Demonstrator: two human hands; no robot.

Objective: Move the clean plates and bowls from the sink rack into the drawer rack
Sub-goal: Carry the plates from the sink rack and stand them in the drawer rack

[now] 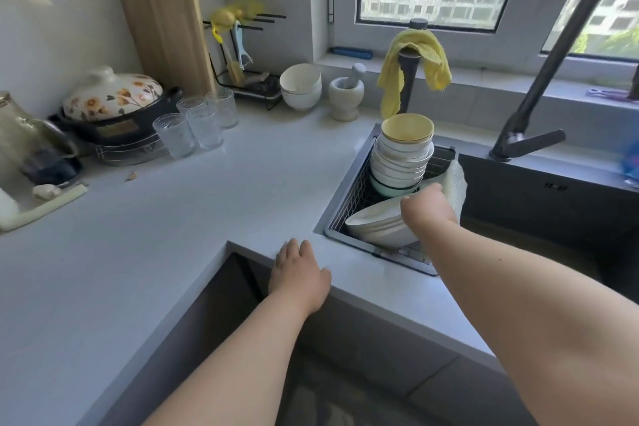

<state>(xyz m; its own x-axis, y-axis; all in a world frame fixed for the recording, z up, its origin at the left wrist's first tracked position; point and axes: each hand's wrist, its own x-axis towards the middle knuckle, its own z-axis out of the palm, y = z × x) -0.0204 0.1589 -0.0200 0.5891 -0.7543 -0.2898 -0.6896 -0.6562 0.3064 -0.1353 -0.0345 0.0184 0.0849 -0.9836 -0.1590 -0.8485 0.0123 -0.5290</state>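
The wire sink rack (349, 199) sits in the left end of the sink. A tall stack of white bowls (401, 162) stands in it, topped by a yellow-lined bowl (407, 128). In front lies a tilted stack of white bowls (375, 226). My right hand (428, 209) reaches into the rack and grips the upper rim of that tilted stack. My left hand (299, 273) rests flat on the counter edge, holding nothing. The drawer rack is not in view.
Glasses (193, 124), a floral-lidded pot (114, 104), two white bowls (300, 86) and a mortar (345, 93) stand on the counter. A yellow cloth (411, 66) hangs behind the rack. The black faucet (539, 107) arches over the dark sink at right.
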